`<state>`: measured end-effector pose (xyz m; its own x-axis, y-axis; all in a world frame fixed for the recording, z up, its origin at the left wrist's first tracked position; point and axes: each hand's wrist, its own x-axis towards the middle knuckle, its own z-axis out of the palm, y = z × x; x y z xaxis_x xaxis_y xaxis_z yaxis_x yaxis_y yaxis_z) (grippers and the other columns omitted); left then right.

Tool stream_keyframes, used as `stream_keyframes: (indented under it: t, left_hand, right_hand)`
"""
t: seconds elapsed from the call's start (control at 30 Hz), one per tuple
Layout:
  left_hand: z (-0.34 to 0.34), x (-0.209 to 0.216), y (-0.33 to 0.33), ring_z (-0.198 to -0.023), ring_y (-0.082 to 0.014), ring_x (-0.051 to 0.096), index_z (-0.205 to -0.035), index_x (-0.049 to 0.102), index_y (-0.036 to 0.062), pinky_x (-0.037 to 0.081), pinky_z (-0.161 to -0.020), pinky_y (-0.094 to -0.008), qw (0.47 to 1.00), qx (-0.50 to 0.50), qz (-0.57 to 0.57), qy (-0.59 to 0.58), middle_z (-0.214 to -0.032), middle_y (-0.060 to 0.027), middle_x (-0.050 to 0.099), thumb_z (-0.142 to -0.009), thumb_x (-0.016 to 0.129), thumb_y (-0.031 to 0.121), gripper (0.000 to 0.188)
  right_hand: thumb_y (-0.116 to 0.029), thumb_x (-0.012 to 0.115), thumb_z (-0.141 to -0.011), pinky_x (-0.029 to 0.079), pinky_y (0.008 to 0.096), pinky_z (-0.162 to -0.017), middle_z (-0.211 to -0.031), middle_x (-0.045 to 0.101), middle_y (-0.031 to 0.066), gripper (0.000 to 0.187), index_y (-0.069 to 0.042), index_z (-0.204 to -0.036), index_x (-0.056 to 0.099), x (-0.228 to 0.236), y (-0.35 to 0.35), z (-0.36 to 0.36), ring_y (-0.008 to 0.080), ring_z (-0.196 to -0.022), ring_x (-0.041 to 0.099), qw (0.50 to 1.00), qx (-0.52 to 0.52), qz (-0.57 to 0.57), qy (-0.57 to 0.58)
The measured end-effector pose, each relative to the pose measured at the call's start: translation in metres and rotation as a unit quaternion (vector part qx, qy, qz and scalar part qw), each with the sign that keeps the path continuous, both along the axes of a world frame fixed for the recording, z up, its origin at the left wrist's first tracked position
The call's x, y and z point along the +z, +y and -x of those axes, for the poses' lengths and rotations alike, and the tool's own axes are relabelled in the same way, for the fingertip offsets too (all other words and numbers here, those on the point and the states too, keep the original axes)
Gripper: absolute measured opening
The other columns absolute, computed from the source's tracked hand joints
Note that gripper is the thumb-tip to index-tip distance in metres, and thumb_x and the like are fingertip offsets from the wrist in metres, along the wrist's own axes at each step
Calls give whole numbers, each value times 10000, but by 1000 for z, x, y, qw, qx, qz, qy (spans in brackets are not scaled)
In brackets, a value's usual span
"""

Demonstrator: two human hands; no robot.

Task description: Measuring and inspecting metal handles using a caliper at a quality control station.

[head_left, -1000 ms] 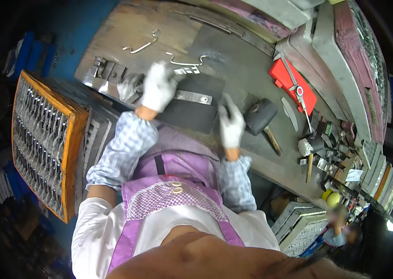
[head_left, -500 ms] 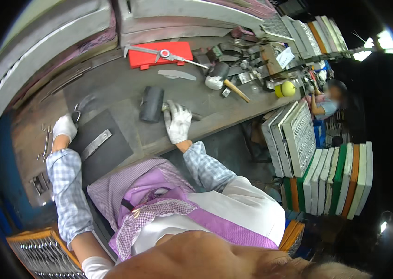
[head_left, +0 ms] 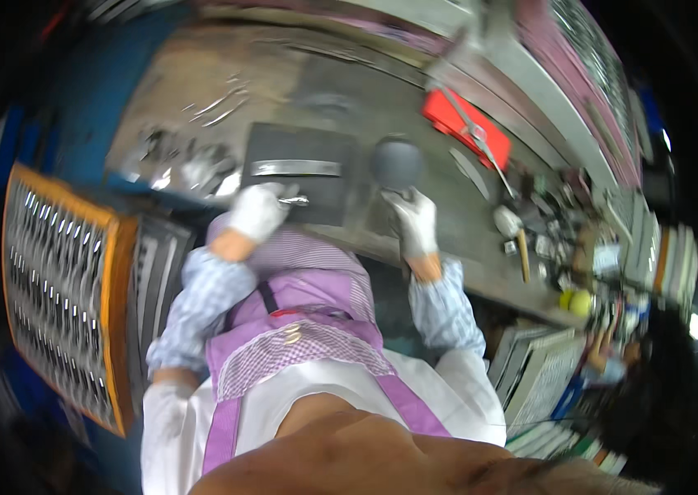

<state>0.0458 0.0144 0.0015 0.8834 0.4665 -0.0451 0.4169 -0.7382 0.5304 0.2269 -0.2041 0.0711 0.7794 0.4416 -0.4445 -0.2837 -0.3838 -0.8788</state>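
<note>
My left hand [head_left: 258, 213], in a white glove, is closed around a small shiny metal piece [head_left: 293, 200] at the near edge of a dark square plate [head_left: 338, 198]. Motion blur hides what kind of piece it is. Across that plate, just beyond the hand, lies a flat metal strip [head_left: 295, 168] with a hole. To the right of the plate, my gloved right hand [head_left: 413, 221] grips the handle of a mallet. The dark round head of the mallet [head_left: 397, 162] shows beyond my fingers, and the handle is mostly hidden.
Small metal parts [head_left: 209, 169] and thin tools [head_left: 221, 106] lie left on the bench. At right are a red case [head_left: 456, 115], a caliper [head_left: 478, 132], a wooden-handled hammer [head_left: 523, 254] and clutter. An orange-framed rack [head_left: 110, 305] stands near left; grey moulds [head_left: 522, 74] line the back.
The view has turned, shifting the bench leftward. My left hand has come from the plate's far-left side to its near edge with the metal piece. My right hand has closed on the mallet handle.
</note>
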Motion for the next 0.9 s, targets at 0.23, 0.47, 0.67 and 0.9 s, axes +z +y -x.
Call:
stream_keyframes:
  t: [0.23, 0.47, 0.67, 0.9]
  left_hand:
    - [5, -15, 4, -726, -368, 700, -875, 730, 99, 561, -654, -477, 996, 49, 12, -73, -765, -166, 707, -921, 634, 322, 247]
    - [5, -22, -18, -626, -278, 689, -747, 760, 184, 574, -628, -432, 996, -19, -87, -22, -709, -69, 699, -835, 660, 318, 188]
    - [5, 11, -12, -874, -313, 699, -855, 722, 75, 564, -794, -431, 995, 38, -7, -93, -923, -124, 719, -749, 775, 238, 202]
    - [15, -34, 61, -1149, -359, 588, -1191, 670, 70, 484, -985, -424, 989, 99, 28, -102, -1233, -124, 650, -757, 788, 107, 452]
  right_hand:
    - [-144, 724, -792, 563, 381, -780, -975, 706, 185, 394, 8, -1153, 684, -4, 4, 10, 372, -852, 687, 760, 381, -19, -527]
    - [-307, 766, -833, 568, 407, -667, -921, 740, 109, 304, -99, -1051, 728, 7, -35, -53, 301, -797, 726, 700, 233, 389, -552]
    - [-177, 796, -835, 581, 330, -780, -998, 747, 103, 386, -71, -1200, 729, -23, 63, 48, 225, -882, 725, 808, 396, 62, -431]
    - [-183, 755, -902, 543, 256, -831, -1034, 774, 100, 236, -136, -1131, 788, -51, 116, 42, 136, -905, 725, 971, 175, -91, -137]
